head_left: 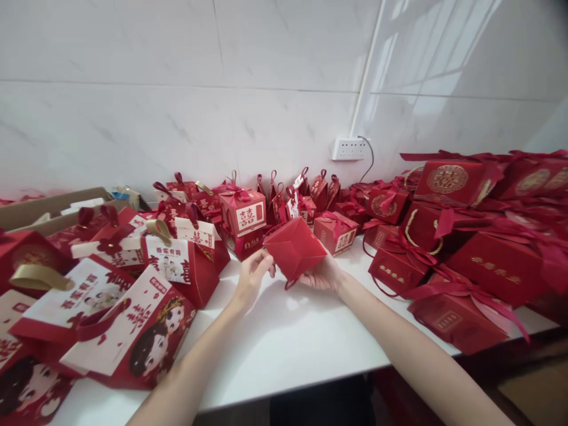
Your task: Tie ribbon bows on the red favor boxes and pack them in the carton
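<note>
Your bare forearms (412, 358) are nearest, coming in over the front edge of the white table (319, 358) & angling together twd its middle. Front L corner: a cartoon-figure box (128, 334), white top panel, dark-red loop handle, leaning among others. Just behind it, boxes w/ printed couples (171, 263) on white panels, some w/ gold handles, packed tight. Farther back on the L, nr the back edge, an open brown carton (57, 204) w/ pale contents, too hidden to ID.

Your L hand (252, 273) is above mid-surface, thumb & fingers drawn in at the L corner of the red box (295, 248); can't tell if they pinch it or just touch. Red box is up off the surface btwn your hands, tilted, plain creased faces twd you, dark-red loop hanging below. Behind, along the back edge: a box w/ white label (244, 214), then small boxes w/ loop handles (318, 189). Your R hand (323, 275) grips the red box from below & R, fingers partly hidden. Wall socket (348, 149) w/ grey cable sits above the back edge.

R side of surface, front to back: heaped ribboned boxes (486, 263), gold lettering, some w/ gold rope handles.
</note>
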The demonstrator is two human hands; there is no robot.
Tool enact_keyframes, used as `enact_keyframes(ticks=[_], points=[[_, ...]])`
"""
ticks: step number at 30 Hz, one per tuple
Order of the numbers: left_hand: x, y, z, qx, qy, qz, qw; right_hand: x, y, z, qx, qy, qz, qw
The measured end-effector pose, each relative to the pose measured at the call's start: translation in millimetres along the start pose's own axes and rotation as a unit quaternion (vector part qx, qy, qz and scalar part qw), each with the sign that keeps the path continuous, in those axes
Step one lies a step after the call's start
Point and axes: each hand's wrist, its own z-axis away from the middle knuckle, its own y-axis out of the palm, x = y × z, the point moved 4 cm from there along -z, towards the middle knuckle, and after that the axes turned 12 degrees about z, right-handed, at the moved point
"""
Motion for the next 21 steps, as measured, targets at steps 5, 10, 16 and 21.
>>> enact_keyframes(ticks=[5, 10, 16, 21], points=[[-3.4, -5.3, -0.9, -0.026, 0.017, -0.088, 0.996, 0.4, 0.4, -4.6, -0.041, -0.033, 0.144, 0.988], [-2.3, -22.4, -5.1, -0.123, 0.044, -0.131, 0.983, 43.0, -2.5, 30.3, -0.328, -0.435, 0.456, 0.704], [2.5, -21.4, -6.4, -0.116, 0.034, -0.167, 0.979, 42.6, 5.7, 41.8, -0.498, -0.318, 0.672, 0.446], [4.7, -13.4, -7.0, -0.069, 0.024, -0.22, 0.973, 23.0, 2.7, 27.9, -0.493, -0.075, 0.715, 0.489]])
